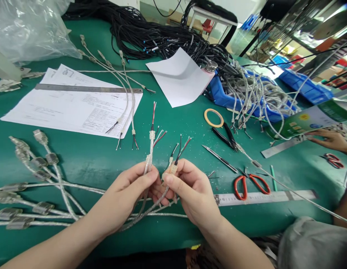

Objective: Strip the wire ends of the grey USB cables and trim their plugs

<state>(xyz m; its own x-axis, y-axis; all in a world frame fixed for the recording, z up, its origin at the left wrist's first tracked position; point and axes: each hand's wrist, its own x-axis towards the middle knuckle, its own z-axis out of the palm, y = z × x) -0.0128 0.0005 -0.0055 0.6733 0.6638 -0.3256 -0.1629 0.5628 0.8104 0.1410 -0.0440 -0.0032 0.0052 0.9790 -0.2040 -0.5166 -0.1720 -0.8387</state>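
Nearest the viewer, two bare forearms (78,235) reach over a green tabletop (179,127) carrying printed sheets (50,119) at left and a blue bin (223,95) farther right. Left hand (134,185): thumb and fingers grasp clear-sheathed cables (151,149), ends upward. Right hand (197,198): thumb and fingers pinch further cables (174,169) just beside them. Red-handled pliers (256,176) lie to the right; coloured wires (153,114) project from the held ends.

Behind the front-left cables (43,208) lie papers (61,112) (a ruler (89,89) on top).
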